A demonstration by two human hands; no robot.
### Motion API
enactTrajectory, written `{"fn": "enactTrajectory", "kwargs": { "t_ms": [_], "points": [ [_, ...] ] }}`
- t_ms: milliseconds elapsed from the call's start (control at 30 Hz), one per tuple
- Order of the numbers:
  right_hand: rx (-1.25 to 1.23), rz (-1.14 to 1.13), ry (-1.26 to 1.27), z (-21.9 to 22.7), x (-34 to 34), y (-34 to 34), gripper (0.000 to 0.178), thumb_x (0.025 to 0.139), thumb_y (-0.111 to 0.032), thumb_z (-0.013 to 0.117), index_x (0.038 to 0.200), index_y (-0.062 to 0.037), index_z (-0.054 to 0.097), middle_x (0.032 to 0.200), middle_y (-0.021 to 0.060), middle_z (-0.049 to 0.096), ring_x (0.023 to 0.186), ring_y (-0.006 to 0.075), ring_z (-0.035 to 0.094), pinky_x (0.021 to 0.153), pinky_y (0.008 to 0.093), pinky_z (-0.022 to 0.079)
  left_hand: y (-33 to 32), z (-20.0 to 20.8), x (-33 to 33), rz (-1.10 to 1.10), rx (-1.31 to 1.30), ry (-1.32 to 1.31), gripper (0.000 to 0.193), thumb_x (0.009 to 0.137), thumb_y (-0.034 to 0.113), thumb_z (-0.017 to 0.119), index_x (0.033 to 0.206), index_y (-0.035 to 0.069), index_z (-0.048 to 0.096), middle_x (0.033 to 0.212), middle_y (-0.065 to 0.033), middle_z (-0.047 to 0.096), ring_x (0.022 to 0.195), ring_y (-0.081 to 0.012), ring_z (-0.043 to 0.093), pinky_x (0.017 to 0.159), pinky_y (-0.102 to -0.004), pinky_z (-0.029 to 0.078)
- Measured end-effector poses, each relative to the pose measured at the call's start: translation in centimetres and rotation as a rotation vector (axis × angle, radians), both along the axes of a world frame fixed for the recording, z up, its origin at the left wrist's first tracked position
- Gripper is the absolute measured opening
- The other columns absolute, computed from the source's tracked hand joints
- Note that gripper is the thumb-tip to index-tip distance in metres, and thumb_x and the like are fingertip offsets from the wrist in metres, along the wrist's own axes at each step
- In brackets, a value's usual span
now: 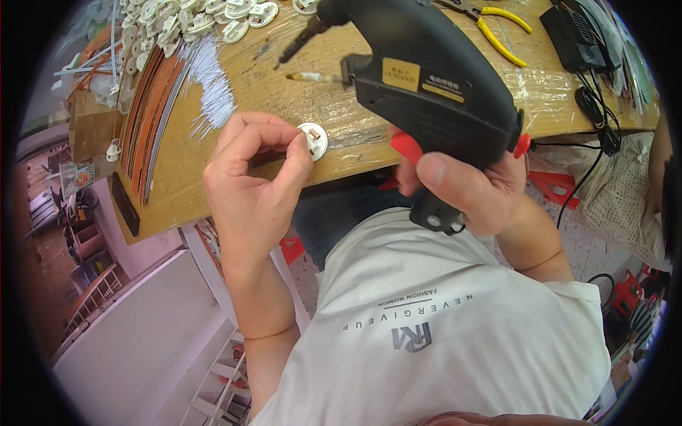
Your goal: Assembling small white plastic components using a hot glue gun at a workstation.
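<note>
Between the thumb and forefinger of my left hand [259, 160] is a small round white plastic part [315, 141], its face with metal bits turned up, at the table's near edge. My right hand [472, 188] is wrapped round the grip of a black soldering gun [433, 78] with a red trigger [407, 147]. The gun is raised over the table, its dark nozzle and thin tip pointing left, apart from the white part. Some fingers of my right hand are hidden behind the grip.
A heap of similar white parts [192, 18] lies at the back left. Thin white wires [214, 96] and long brown strips [153, 106] are left of my hand. Yellow-handled pliers [501, 42] and a black power adapter [579, 35] with cables sit at the back right.
</note>
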State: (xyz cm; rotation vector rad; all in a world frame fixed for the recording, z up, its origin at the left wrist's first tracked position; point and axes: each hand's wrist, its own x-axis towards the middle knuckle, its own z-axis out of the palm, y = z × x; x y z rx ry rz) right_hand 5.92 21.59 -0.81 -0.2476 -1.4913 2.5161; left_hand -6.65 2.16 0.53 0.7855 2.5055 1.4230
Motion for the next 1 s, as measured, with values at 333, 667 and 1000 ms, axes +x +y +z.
{"fn": "enactTrajectory", "kwargs": {
  "t_ms": [333, 667, 1000],
  "points": [
    [-0.002, 0.079, -0.174, 0.1, 3.2, 1.0, 0.027, 0.086, -0.001, 0.065, 0.113, 0.0027, 0.065, 0.094, 0.0034, 0.068, 0.081, 0.0094, 0.059, 0.073, 0.0258, 0.05, -0.4, -0.7, 0.0, 0.008, 0.055, -0.005, 0.005, 0.085, -0.005, 0.074, 0.089, -0.005, 0.071, 0.095, -0.0072, 0.066, 0.082, -0.0114, 0.066, 0.075, -0.0245, 0.056],
    [0.105, 0.163, -0.182, -1.0, 3.1, 1.1, 0.046, 0.085, -0.004, 0.06, 0.13, 0.0034, 0.056, 0.1, 0.016, 0.067, 0.064, 0.0163, 0.065, 0.055, 0.0289, 0.055, -0.4, -0.8, 0.1, 0.025, 0.071, -0.018, 0.006, 0.084, -0.006, 0.075, 0.089, -0.004, 0.071, 0.095, -0.0068, 0.066, 0.082, -0.011, 0.065, 0.075, -0.0239, 0.055],
    [0.176, 0.19, -0.186, -1.5, 3.1, 1.3, 0.038, 0.083, -0.004, 0.06, 0.121, 0.0037, 0.06, 0.094, 0.0132, 0.066, 0.061, 0.0145, 0.063, 0.055, 0.0284, 0.054, -0.4, -0.9, 0.1, 0.031, 0.067, -0.017, 0.006, 0.084, -0.006, 0.075, 0.088, -0.004, 0.071, 0.095, -0.0068, 0.066, 0.081, -0.0105, 0.065, 0.074, -0.0236, 0.055]
  ]
}}
